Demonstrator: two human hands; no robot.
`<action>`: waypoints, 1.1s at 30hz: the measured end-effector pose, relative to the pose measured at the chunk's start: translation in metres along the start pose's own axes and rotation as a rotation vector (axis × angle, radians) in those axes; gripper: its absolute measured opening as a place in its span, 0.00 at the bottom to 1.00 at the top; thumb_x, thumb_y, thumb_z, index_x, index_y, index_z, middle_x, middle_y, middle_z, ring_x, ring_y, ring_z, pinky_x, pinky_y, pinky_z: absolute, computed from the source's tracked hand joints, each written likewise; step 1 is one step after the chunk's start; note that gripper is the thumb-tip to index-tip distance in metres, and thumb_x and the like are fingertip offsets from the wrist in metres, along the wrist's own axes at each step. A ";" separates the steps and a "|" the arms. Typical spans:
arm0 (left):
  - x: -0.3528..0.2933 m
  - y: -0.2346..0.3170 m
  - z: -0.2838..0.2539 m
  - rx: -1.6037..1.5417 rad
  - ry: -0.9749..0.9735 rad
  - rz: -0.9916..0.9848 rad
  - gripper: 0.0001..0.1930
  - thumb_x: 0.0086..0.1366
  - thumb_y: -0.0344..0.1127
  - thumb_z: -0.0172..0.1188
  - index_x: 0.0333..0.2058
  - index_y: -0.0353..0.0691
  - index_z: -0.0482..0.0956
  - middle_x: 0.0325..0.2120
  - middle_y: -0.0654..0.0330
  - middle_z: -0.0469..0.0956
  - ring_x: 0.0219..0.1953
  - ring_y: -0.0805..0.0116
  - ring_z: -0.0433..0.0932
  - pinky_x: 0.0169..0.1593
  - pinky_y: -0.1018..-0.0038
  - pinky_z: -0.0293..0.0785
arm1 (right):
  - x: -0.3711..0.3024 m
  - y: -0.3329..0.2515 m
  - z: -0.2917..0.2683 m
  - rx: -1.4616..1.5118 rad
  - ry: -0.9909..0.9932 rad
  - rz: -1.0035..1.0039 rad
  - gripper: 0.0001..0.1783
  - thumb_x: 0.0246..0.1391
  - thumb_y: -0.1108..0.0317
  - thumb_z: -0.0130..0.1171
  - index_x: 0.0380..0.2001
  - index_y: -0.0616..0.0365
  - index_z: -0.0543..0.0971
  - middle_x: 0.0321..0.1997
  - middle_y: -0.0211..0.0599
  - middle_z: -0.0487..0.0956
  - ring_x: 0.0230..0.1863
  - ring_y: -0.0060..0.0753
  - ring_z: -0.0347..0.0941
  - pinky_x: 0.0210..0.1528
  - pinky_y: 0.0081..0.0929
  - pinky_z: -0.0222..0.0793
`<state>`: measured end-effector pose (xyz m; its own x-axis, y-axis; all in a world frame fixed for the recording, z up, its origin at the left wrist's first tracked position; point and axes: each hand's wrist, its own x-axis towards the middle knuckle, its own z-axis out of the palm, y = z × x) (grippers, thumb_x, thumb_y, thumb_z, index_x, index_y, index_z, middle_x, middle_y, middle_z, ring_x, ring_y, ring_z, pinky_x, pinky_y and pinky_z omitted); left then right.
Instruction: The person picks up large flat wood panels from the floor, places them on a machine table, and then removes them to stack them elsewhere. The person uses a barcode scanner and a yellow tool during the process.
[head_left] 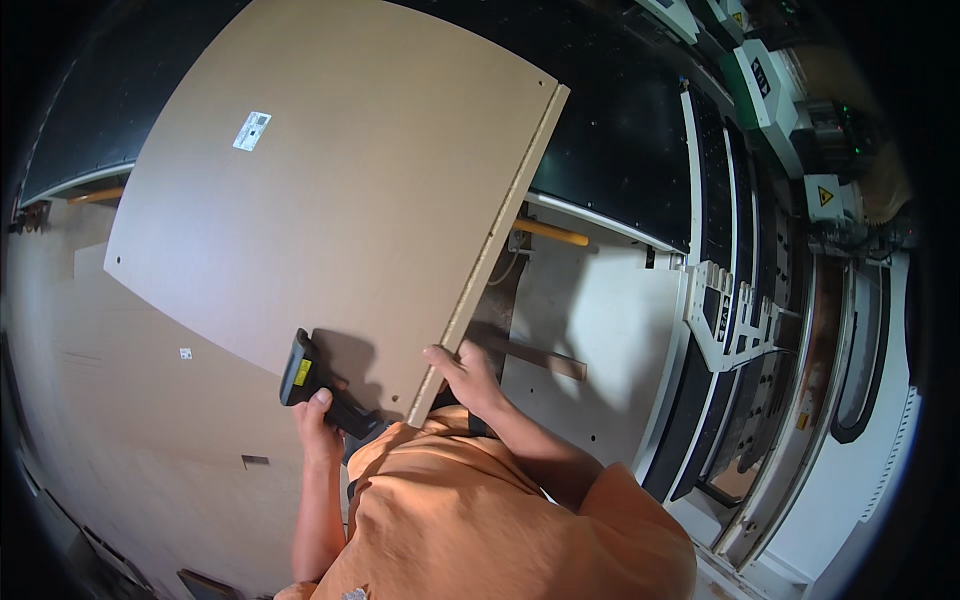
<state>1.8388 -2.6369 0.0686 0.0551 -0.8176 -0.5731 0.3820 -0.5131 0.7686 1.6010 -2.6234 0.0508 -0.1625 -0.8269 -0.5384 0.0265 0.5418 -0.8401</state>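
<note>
Fingers (474, 355): your left hand's (318, 430) wrap the scanner (346, 409); your right hand's (474, 385) clamp the board's (330, 190) edge.
Left forearm (318, 510): nearly upright, lower centre.
Right forearm (535, 445): slanting up-left.

Tan panel (340, 190) blocks way ahead; gap between it and white bracket (737, 335), yellow bar (555, 233) jutting in.

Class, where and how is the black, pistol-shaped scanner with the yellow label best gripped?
Likely around the slim handle of the black, pistol-shaped scanner, coming from the wearer's left: it slants away rightward from the head, and the bare left hand grips it near there.
</note>
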 end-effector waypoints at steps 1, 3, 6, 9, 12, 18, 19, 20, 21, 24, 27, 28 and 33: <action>-0.009 -0.004 0.000 0.013 0.007 -0.044 0.23 0.53 0.47 0.62 0.42 0.37 0.73 0.28 0.63 0.76 0.18 0.78 0.70 0.18 0.82 0.62 | 0.001 0.000 0.005 0.092 -0.106 0.092 0.18 0.59 0.56 0.63 0.34 0.64 0.77 0.26 0.23 0.73 0.27 0.16 0.66 0.29 0.23 0.66; -0.024 -0.016 0.000 -0.061 0.113 0.077 0.25 0.52 0.45 0.61 0.46 0.35 0.73 0.29 0.60 0.76 0.28 0.73 0.74 0.30 0.78 0.70 | 0.010 -0.004 0.010 0.117 -0.116 -0.008 0.16 0.59 0.60 0.62 0.38 0.64 0.78 0.31 0.25 0.75 0.33 0.17 0.68 0.35 0.22 0.68; -0.030 -0.020 -0.013 0.038 0.107 0.117 0.27 0.53 0.45 0.60 0.49 0.35 0.71 0.31 0.60 0.75 0.36 0.69 0.75 0.42 0.73 0.71 | 0.046 -0.016 -0.007 0.226 -0.076 -0.028 0.16 0.58 0.60 0.63 0.40 0.64 0.78 0.36 0.28 0.77 0.38 0.19 0.72 0.42 0.23 0.70; -0.034 -0.025 -0.035 0.014 0.171 0.187 0.22 0.52 0.42 0.60 0.43 0.33 0.75 0.30 0.59 0.76 0.34 0.70 0.75 0.39 0.74 0.71 | 0.093 -0.034 -0.040 0.387 0.025 -0.131 0.17 0.58 0.59 0.64 0.40 0.64 0.78 0.38 0.32 0.78 0.37 0.21 0.74 0.39 0.23 0.72; -0.048 -0.026 -0.066 0.001 0.314 0.254 0.23 0.52 0.45 0.60 0.41 0.33 0.75 0.27 0.60 0.75 0.32 0.71 0.74 0.36 0.76 0.69 | 0.123 -0.053 -0.078 0.441 0.106 -0.139 0.19 0.58 0.58 0.63 0.43 0.63 0.76 0.41 0.33 0.79 0.36 0.23 0.77 0.35 0.24 0.76; -0.082 0.011 -0.112 0.166 0.360 0.214 0.25 0.52 0.49 0.58 0.42 0.33 0.74 0.25 0.60 0.74 0.28 0.72 0.74 0.30 0.77 0.69 | 0.144 -0.084 -0.151 0.134 0.460 -0.121 0.22 0.59 0.53 0.61 0.42 0.64 0.75 0.39 0.35 0.79 0.42 0.30 0.76 0.47 0.29 0.71; -0.088 0.023 -0.115 0.200 0.357 0.195 0.25 0.52 0.49 0.58 0.41 0.34 0.74 0.24 0.60 0.74 0.27 0.72 0.73 0.29 0.77 0.69 | 0.143 -0.089 -0.161 -0.111 0.619 -0.213 0.23 0.60 0.52 0.60 0.42 0.66 0.75 0.39 0.38 0.78 0.43 0.34 0.75 0.50 0.32 0.69; -0.092 0.036 -0.115 0.216 0.361 0.161 0.25 0.52 0.49 0.58 0.42 0.34 0.73 0.24 0.60 0.74 0.26 0.73 0.73 0.28 0.78 0.68 | 0.142 -0.094 -0.170 -0.441 0.702 -0.322 0.24 0.60 0.52 0.59 0.42 0.67 0.74 0.38 0.41 0.78 0.43 0.39 0.75 0.50 0.35 0.69; -0.097 0.048 -0.116 0.228 0.364 0.148 0.26 0.52 0.49 0.59 0.43 0.34 0.73 0.24 0.60 0.74 0.26 0.73 0.73 0.27 0.78 0.68 | 0.139 -0.100 -0.176 -0.766 0.770 -0.422 0.25 0.60 0.51 0.59 0.42 0.68 0.74 0.37 0.44 0.77 0.42 0.44 0.74 0.51 0.37 0.68; -0.106 0.082 -0.105 0.293 0.399 0.137 0.28 0.52 0.50 0.60 0.45 0.34 0.71 0.24 0.60 0.74 0.24 0.73 0.73 0.26 0.79 0.68 | 0.149 -0.127 -0.183 -0.838 0.357 -0.161 0.29 0.63 0.47 0.52 0.44 0.69 0.76 0.43 0.48 0.79 0.45 0.46 0.75 0.54 0.36 0.66; -0.116 0.113 -0.097 0.359 0.396 0.102 0.30 0.51 0.50 0.61 0.47 0.34 0.70 0.25 0.60 0.74 0.24 0.73 0.73 0.26 0.79 0.69 | 0.182 -0.157 -0.157 -0.118 -0.187 0.124 0.32 0.67 0.45 0.46 0.44 0.71 0.79 0.40 0.39 0.81 0.43 0.27 0.74 0.48 0.28 0.69; -0.121 0.125 -0.094 0.381 0.392 0.094 0.31 0.50 0.51 0.62 0.48 0.35 0.70 0.25 0.60 0.74 0.24 0.73 0.73 0.26 0.78 0.69 | 0.201 -0.170 -0.147 -0.168 -0.196 0.150 0.32 0.67 0.46 0.46 0.45 0.72 0.78 0.40 0.39 0.81 0.40 0.27 0.74 0.46 0.28 0.70; -0.125 0.152 -0.109 0.352 0.447 0.078 0.34 0.48 0.51 0.63 0.49 0.35 0.69 0.25 0.59 0.75 0.24 0.72 0.73 0.27 0.77 0.71 | 0.249 -0.194 -0.077 -0.427 -0.041 -0.044 0.34 0.66 0.45 0.47 0.40 0.74 0.80 0.35 0.44 0.82 0.37 0.30 0.74 0.44 0.29 0.69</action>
<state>1.9907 -2.5841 0.2265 0.4848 -0.7056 -0.5168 0.0353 -0.5746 0.8177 1.4794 -2.9225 0.0849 -0.1146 -0.8514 -0.5118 -0.3919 0.5122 -0.7643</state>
